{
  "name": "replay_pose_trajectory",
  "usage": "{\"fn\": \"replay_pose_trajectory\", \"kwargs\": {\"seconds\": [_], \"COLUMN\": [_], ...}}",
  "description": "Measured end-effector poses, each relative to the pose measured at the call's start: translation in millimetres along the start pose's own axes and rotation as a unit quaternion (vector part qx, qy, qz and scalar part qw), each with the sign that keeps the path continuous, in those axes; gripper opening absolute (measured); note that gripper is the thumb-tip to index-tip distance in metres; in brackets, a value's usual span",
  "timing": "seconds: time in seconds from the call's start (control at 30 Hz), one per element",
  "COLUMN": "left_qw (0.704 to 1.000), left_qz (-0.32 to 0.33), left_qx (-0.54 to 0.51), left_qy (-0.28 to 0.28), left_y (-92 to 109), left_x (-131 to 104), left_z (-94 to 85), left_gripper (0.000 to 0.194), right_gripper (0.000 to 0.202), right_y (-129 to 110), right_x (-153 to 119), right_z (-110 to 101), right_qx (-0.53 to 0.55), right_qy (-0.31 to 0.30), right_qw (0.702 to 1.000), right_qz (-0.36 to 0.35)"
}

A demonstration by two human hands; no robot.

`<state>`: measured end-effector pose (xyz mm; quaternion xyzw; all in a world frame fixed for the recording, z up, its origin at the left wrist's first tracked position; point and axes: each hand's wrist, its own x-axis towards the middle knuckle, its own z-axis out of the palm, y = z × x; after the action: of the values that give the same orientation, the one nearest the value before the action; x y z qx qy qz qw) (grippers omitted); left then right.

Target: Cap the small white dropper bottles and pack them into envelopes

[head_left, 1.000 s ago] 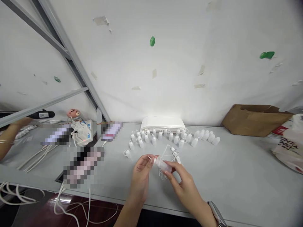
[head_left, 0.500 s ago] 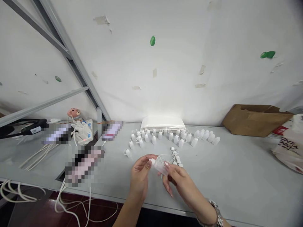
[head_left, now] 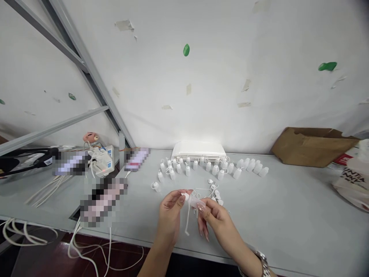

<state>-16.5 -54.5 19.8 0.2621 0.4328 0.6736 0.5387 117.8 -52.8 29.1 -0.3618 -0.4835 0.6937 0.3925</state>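
Observation:
Near the table's front edge, my left hand (head_left: 172,206) pinches a white cap (head_left: 185,196) between thumb and fingers. A thin white strap (head_left: 187,221) hangs down from that cap. My right hand (head_left: 213,215) is closed on a small translucent bottle (head_left: 196,202), which lies nearly level with its neck at the cap. Whether the cap is fully seated on the neck I cannot tell. Just beyond my right hand lies a loose pile of white caps (head_left: 216,194) with straps. Farther back stand several capped squeeze bottles (head_left: 188,171).
Several bottles without caps (head_left: 257,168) stand at the back right. A stack of white sheets (head_left: 198,149) rests against the wall. A brown paper bag (head_left: 311,148) and a plastic bag (head_left: 353,177) are at the right. Cables and a power strip (head_left: 102,161) lie at the left.
The cap's strap now dangles below the neck. My right hand has turned around the bottle, which lies a little more level; my left hand has barely moved.

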Motion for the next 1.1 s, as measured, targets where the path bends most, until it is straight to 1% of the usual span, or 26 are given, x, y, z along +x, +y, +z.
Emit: {"fn": "replay_pose_trajectory", "kwargs": {"seconds": [0.1,0.17,0.2,0.33,0.4,0.5,0.57,0.63,0.7,0.73,0.77,0.87,0.93,0.97,1.03,1.1], "left_qw": [1.0,1.0,1.0,0.999,0.998,0.998,0.998,0.999,1.0,1.0,1.0,0.999,0.998,0.999,0.999,0.999], "left_qz": [0.02,0.029,0.028,0.019,0.013,0.004,0.005,0.01,0.011,0.009,0.007,-0.001,-0.009,-0.01,0.003,0.021], "left_qx": [0.001,0.006,0.01,0.027,0.03,0.031,0.026,0.021,0.019,0.019,0.019,0.022,0.026,0.028,0.033,0.041], "left_qy": [-0.003,0.001,0.006,0.034,0.048,0.062,0.055,0.035,0.019,0.018,0.021,0.046,0.049,0.044,0.023,-0.003], "left_y": [-0.3,-0.6,-0.8,-2.5,-3.8,-4.9,-4.6,-3.7,-2.8,-2.5,-2.6,-3.8,-4.7,-4.9,-4.3,-2.4], "left_x": [-1.5,-2.2,-2.3,-1.1,-0.2,0.4,0.2,-0.1,-0.4,-0.4,-0.3,0.3,0.7,0.8,0.4,-0.2], "left_z": [1.3,1.4,1.2,0.5,0.6,0.9,0.9,0.7,0.6,0.5,0.4,-0.2,-0.4,-0.2,0.5,1.9], "left_gripper": [0.022,0.02,0.02,0.021,0.023,0.024,0.025,0.025,0.024,0.024,0.024,0.025,0.025,0.024,0.022,0.02], "right_gripper": [0.057,0.062,0.06,0.044,0.042,0.043,0.043,0.044,0.055,0.059,0.059,0.045,0.044,0.042,0.04,0.05], "right_y": [-5.0,-4.6,-3.0,7.3,10.4,9.1,6.0,3.3,2.4,2.7,3.4,6.1,7.1,7.4,7.7,8.7], "right_x": [1.5,3.9,5.3,10.3,10.6,8.4,6.9,6.2,6.4,6.6,6.6,6.0,5.6,5.8,6.8,7.9], "right_z": [-0.3,-0.2,-0.1,1.2,1.7,1.3,0.2,-0.9,-1.4,-1.5,-1.4,-1.2,-1.6,-2.0,-3.0,-4.1], "right_qx": [0.048,0.062,0.053,0.008,0.017,0.03,0.027,0.025,0.021,0.012,-0.002,-0.062,-0.084,-0.083,-0.06,-0.035], "right_qy": [-0.055,-0.062,-0.049,0.036,0.054,0.067,0.05,0.014,-0.015,-0.017,-0.006,0.068,0.101,0.098,0.062,0.011], "right_qw": [0.994,0.991,0.994,0.999,0.998,0.997,0.998,0.999,0.997,0.997,0.999,0.995,0.988,0.989,0.996,0.999], "right_qz": [0.079,0.099,0.087,-0.023,-0.04,-0.032,-0.009,0.036,0.072,0.071,0.052,-0.046,-0.076,-0.07,-0.03,0.024]}}
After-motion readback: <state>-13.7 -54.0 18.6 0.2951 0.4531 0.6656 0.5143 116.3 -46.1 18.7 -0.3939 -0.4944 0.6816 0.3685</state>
